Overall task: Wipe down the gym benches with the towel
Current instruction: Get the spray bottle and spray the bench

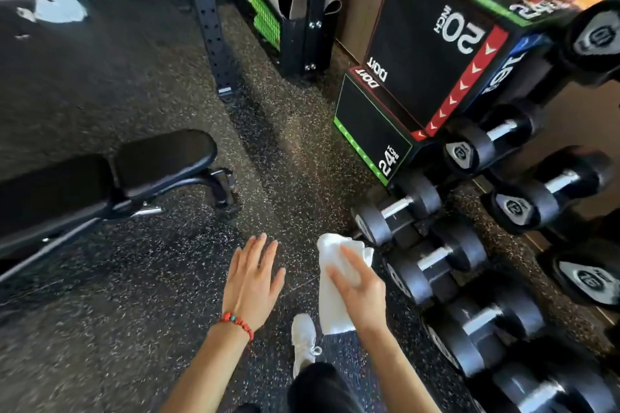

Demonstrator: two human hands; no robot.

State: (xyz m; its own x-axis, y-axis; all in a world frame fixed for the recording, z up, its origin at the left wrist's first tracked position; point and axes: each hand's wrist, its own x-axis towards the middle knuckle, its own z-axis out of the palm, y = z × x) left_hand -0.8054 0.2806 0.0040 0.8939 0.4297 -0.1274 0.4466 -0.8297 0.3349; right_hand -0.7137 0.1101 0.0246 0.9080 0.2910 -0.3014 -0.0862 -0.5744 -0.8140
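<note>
White towel [335, 282] hung in the right hand [360, 285], its fingers curled round the cloth, while the left hand [253, 282] hovered beside it, fingers spread, the black bench [100, 184] well off to its left.

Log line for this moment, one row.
right hand: holds white towel | left hand: open, free | bench: untouched, at left

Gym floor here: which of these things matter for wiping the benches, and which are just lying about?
For the job:
white towel, held in the right hand
black bench
left hand, empty

Just lying about:
dumbbells
plyo boxes
rack upright
</note>
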